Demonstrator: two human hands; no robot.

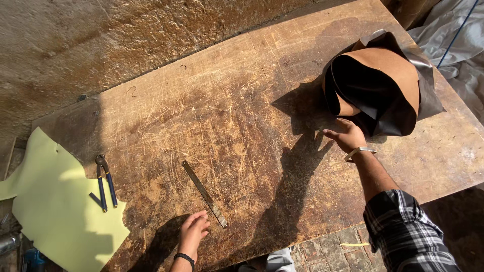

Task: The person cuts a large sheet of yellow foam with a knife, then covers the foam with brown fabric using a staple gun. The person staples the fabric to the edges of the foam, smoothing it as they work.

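Observation:
My right hand (348, 135) reaches across the scratched wooden board (242, 126) and touches the lower edge of a loose roll of brown and black leather (380, 83) at the far right; whether it grips the leather I cannot tell. My left hand (193, 232) rests near the board's front edge, fingers loosely curled, holding nothing. Just right of that hand lies a metal ruler (204, 193), slanting across the board.
A pale yellow sheet (55, 211) overhangs the board's left end, with blue-handled pincers (105, 181) lying on it. Rough stone ground (101, 35) lies beyond the board. Grey cloth (454, 35) is bunched at the top right. Brick paving (348, 252) shows below.

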